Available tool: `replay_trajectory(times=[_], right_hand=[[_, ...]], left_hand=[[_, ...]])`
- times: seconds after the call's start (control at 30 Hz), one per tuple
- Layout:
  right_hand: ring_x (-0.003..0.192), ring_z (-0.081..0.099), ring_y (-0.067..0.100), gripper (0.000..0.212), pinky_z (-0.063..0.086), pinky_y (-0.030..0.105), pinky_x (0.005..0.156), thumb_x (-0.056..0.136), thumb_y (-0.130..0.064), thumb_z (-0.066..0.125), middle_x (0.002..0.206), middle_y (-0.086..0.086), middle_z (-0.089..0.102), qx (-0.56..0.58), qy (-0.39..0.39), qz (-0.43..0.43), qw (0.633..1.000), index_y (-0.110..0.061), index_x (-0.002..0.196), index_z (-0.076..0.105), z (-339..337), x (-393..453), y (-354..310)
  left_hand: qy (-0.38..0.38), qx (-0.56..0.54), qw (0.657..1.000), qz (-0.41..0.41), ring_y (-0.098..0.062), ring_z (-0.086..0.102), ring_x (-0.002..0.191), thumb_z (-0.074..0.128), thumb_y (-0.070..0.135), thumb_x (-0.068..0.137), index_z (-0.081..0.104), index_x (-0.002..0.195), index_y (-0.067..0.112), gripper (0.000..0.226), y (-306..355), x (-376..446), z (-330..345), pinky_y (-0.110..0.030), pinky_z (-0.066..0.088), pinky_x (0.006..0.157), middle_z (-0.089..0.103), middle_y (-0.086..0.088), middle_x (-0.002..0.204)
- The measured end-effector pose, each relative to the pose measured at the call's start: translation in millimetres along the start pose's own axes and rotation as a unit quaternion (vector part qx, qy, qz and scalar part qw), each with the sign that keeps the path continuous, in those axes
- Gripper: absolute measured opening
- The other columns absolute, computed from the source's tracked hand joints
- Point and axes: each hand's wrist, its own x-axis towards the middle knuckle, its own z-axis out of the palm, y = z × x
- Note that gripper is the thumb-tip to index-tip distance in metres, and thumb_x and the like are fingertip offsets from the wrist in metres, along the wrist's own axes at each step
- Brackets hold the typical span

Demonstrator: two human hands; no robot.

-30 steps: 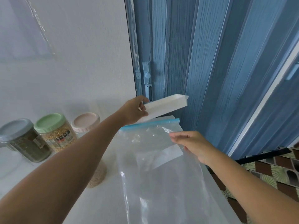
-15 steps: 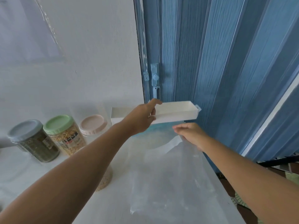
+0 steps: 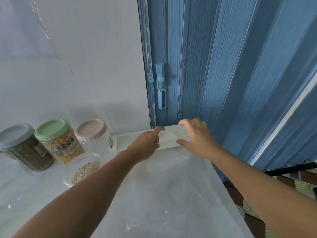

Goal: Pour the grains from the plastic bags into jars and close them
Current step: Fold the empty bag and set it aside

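A long white box (image 3: 171, 137) lies on the white table (image 3: 25, 194) at its far edge, against the blue folding door. My left hand (image 3: 145, 145) grips the box near its middle, index finger along the top. My right hand (image 3: 197, 140) is blurred, its fingers spread over the box's right end. A clear plastic bag (image 3: 171, 194) lies flat on the table below both hands. An open jar (image 3: 84, 169) with beige grains stands left of my left forearm. Behind it stand closed jars with a pink lid (image 3: 93, 133), a green lid (image 3: 54, 133) and a grey lid (image 3: 18, 136).
The blue folding door (image 3: 223, 74) with its latch (image 3: 161, 86) rises right behind the box. A white wall (image 3: 77, 66) backs the jars. The table's right edge drops off to a patterned floor (image 3: 291, 182).
My left hand has lowered the white box from the air down onto the table's far edge. My right hand let go of the bag and moved up to the box; the bag now lies flat.
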Motion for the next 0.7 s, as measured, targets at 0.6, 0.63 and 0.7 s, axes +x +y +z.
replay_trajectory(times=[0.6, 0.63, 0.7], right_hand=[[0.146, 0.032, 0.028, 0.086, 0.000, 0.064, 0.124, 0.086, -0.067, 0.065, 0.152, 0.006, 0.038, -0.170, -0.167, -0.053, 0.970, -0.031, 0.156, 0.032, 38, 58, 4], [0.143, 0.036, 0.029, 0.083, 0.006, 0.062, 0.124, 0.085, -0.068, 0.066, 0.148, 0.006, 0.040, -0.168, -0.167, -0.047, 0.970, -0.030, 0.153, 0.038, 38, 58, 4], [0.137, 0.041, 0.029, 0.083, 0.023, 0.054, 0.120, 0.082, -0.070, 0.069, 0.143, 0.005, 0.042, -0.166, -0.164, -0.039, 0.972, -0.033, 0.151, 0.042, 39, 58, 6]], left_hand=[[-0.066, 0.185, 0.977, -0.080, -0.021, 0.033, 0.142, 0.039, 0.101, 0.073, 0.039, 0.156, 0.034, 0.107, -17, -84, 29, -0.042, 0.036, 0.117, 0.037, 0.001, 0.152], [-0.084, 0.188, 0.974, -0.095, -0.023, 0.027, 0.148, 0.038, 0.102, 0.073, 0.030, 0.161, 0.034, 0.112, -19, -84, 32, -0.045, 0.033, 0.121, 0.030, 0.000, 0.159], [-0.109, 0.191, 0.968, -0.117, -0.025, 0.019, 0.154, 0.035, 0.103, 0.072, 0.018, 0.164, 0.035, 0.115, -20, -85, 35, -0.047, 0.027, 0.125, 0.019, 0.000, 0.168]])
